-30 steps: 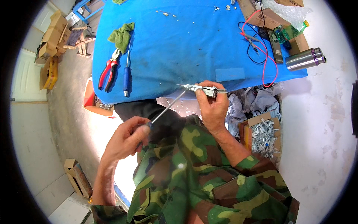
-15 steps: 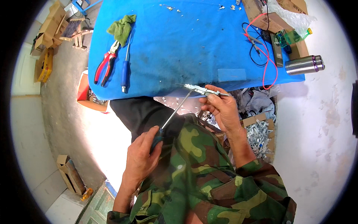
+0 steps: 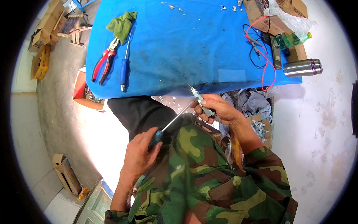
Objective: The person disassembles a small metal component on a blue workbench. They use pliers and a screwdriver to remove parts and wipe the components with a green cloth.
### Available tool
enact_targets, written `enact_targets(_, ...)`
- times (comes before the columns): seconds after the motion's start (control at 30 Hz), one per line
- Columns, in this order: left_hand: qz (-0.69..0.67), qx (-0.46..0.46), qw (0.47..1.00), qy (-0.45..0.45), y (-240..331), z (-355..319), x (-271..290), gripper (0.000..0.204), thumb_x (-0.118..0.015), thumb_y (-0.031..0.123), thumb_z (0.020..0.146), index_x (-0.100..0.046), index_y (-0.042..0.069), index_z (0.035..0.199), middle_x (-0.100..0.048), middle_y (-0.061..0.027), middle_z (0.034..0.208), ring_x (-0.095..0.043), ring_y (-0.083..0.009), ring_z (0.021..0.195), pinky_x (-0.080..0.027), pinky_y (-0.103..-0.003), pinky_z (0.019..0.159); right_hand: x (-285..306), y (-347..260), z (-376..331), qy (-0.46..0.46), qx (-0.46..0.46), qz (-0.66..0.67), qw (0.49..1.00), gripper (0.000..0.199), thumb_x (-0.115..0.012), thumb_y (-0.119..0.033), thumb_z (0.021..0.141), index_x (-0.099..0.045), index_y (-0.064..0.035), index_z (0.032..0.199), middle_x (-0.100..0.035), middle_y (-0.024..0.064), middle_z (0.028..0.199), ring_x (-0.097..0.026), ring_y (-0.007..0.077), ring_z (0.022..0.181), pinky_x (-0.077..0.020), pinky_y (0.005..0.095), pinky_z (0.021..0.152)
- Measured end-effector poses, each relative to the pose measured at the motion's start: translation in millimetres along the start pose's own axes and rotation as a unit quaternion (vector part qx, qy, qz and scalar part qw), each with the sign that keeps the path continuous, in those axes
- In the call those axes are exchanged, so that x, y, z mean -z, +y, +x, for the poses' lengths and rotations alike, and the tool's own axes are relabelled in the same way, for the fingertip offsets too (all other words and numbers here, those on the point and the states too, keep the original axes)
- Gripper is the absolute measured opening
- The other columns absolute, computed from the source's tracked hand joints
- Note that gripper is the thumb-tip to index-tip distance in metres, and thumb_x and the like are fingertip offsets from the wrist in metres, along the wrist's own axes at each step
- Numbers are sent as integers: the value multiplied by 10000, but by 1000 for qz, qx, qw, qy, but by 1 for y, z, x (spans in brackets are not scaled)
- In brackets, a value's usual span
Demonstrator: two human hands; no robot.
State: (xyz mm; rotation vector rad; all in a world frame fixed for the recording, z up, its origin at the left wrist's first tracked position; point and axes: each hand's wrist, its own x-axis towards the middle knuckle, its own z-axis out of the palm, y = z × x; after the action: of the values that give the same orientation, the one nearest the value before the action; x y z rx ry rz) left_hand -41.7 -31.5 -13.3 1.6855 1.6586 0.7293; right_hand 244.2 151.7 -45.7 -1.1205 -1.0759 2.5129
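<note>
My left hand (image 3: 141, 151) is closed around the blue handle of a screwdriver (image 3: 178, 120), whose long metal shaft slants up to the right. In my right hand (image 3: 218, 109) is a slim, pale metal-and-plastic part (image 3: 200, 101) with a thin pin at its upper end; I cannot make out its exact kind. The screwdriver's tip reaches the part's side near my right fingers, and those fingers partly hide the contact. Both hands are over my lap, just off the table's near edge.
On the blue-covered table (image 3: 167, 48) lie red-handled pliers (image 3: 103, 66), another screwdriver (image 3: 123, 72) and a green cloth (image 3: 122, 26). Red and black test leads (image 3: 267, 61), a green bottle (image 3: 294, 40) and a steel flask (image 3: 302, 68) are at the right. Below, a carton (image 3: 260, 128) holds metal scraps.
My right hand has turned the part from nearly level to a steep slant, and it sits slightly lower. The left hand keeps its hold on the screwdriver and has barely moved.
</note>
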Motion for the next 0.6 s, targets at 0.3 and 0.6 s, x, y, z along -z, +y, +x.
enact_targets(0.3, -296, 181, 930, -121, -12, -7, 4, 461, -729, 258, 979, -635, 9, 1356, -705, -37, 925, -657, -126, 794, -529, -269, 683, -40, 16, 8, 152, 135, -312, 928, 156, -522, -155, 1046, -523, -2, 1078, -555, 38, 758, -507, 162, 619, -423, 326, 564)
enact_targets(0.6, -278, 234, 918, -158, 20, -8, 16, 417, -642, 244, 1042, -617, 35, 1402, -655, 3, 798, -575, -78, 646, -476, -250, 578, -44, 18, 11, 271, 180, -568, 756, 190, -587, -79, 960, -505, 43, 1080, -636, 310, 772, -622, 543, 778, -464, 571, 660)
